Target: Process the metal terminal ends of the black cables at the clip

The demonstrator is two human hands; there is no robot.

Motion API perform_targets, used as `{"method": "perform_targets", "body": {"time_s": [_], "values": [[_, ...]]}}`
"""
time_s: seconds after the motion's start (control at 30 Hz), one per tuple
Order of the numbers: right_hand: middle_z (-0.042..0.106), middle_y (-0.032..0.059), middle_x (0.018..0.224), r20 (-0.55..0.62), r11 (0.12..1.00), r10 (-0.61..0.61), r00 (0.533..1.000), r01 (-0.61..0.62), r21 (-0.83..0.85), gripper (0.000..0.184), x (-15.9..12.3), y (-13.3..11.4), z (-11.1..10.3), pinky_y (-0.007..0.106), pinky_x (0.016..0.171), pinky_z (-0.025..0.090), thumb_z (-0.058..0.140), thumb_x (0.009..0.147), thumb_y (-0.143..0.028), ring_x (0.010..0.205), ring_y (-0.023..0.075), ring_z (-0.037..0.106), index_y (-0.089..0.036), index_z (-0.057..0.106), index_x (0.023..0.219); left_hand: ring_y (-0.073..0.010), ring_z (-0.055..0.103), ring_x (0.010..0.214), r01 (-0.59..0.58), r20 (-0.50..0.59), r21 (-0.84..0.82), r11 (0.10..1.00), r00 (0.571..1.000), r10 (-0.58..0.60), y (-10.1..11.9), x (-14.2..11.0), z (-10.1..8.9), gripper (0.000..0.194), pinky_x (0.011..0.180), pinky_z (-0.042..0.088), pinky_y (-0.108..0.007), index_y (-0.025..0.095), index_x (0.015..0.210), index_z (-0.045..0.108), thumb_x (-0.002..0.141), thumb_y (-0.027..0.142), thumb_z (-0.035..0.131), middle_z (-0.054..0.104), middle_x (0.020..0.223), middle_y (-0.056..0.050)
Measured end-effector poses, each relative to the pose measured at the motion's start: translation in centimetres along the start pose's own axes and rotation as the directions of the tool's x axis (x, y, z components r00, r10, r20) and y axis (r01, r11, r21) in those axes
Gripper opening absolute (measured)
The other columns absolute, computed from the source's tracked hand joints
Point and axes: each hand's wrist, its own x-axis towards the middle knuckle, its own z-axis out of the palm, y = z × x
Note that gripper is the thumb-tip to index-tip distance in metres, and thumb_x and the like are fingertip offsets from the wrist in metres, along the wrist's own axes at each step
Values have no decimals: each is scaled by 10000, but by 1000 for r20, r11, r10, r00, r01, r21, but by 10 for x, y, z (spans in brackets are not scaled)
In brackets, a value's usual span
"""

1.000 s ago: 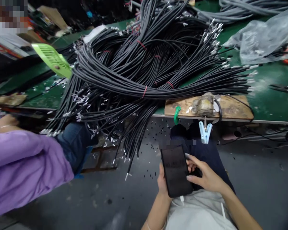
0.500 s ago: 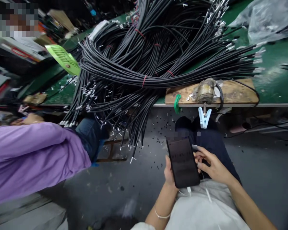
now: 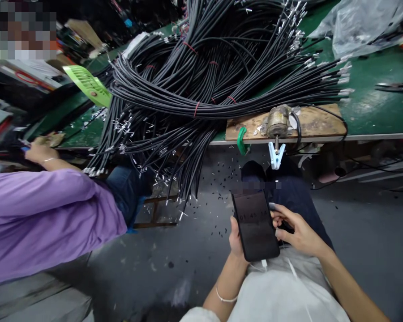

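Note:
A black smartphone [image 3: 256, 228] lies tilted over my lap, its dark screen showing faint digits like a timer. My left hand [image 3: 235, 237] grips it from the left side, thumb along the edge and the other fingers hidden beneath. At the phone's right edge is my right hand [image 3: 293, 230], its fingers curled against the side. A white cable plug [image 3: 264, 264] hangs at the phone's lower end. Beyond my knees, a light blue clip [image 3: 276, 155] sits on the shaft of a small motor [image 3: 278, 120], which is fixed to a wooden board [image 3: 317, 123].
Bundled black cables [image 3: 161, 98] heap on the green table [image 3: 366, 107], some hanging over its edge. A green clamp [image 3: 242, 141], pliers [image 3: 394, 86], a plastic bag [image 3: 359, 29] and a lime-green fan-like piece [image 3: 87, 85] are around them. A co-worker in a purple sleeve [image 3: 50, 214] sits left.
The view has shifted slightly, so the table's things sit further left. The co-worker's hand and wrist now show more at the table edge. My hands stay on the phone.

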Motion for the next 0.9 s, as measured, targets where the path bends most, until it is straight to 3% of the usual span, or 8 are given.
{"method": "perform_targets", "body": {"time_s": [0.5,0.6,0.67,0.73,0.83,0.9], "values": [[635,114,1086,32,996,-22,999,19,87,757,-8,11,-1,349,857,498,710,750,-513,954,223,612,-181,426,1369,-419,485,1172,-3,18,44,999,1000,2,-8,-1,-9,1037,987,354,-560,28,1225,536,623,866,434,589,1136,-247],[643,125,1043,4,987,-40,999,39,159,639,2,22,0,332,784,528,535,860,-566,847,201,638,-166,428,1346,-404,502,1142,20,-16,67,998,1000,-19,-4,-1,-10,1060,962,370,-564,40,1229,528,621,894,370,572,1152,-246],[658,127,973,-27,1000,7,1000,-7,10,530,13,32,5,315,726,536,284,973,-495,757,176,641,-130,418,1333,-393,535,1092,62,-36,105,993,998,-59,4,-5,-18,1101,940,384,-560,38,1238,523,593,915,358,576,1141,-246],[676,124,914,-27,955,92,995,-96,-280,470,24,41,15,292,687,526,191,1001,-350,734,168,646,-98,450,1301,-398,570,1042,137,-56,201,970,990,-129,17,-13,-32,1145,924,399,-553,26,1253,514,537,916,435,587,1134,-253],[704,83,768,59,869,163,985,-115,-481,260,32,46,38,261,614,492,519,888,-265,678,184,660,-115,645,1059,-406,579,1079,190,-244,515,836,967,-69,35,-29,-64,959,931,419,-538,62,1302,477,630,731,621,586,1202,-245],[721,72,732,160,828,191,969,-71,-556,199,33,43,57,260,596,481,729,714,-250,670,211,673,-132,714,874,-361,484,1245,198,-354,779,595,922,156,39,-37,-90,798,1026,375,-487,179,1372,414,717,545,687,509,1365,-167]]}}
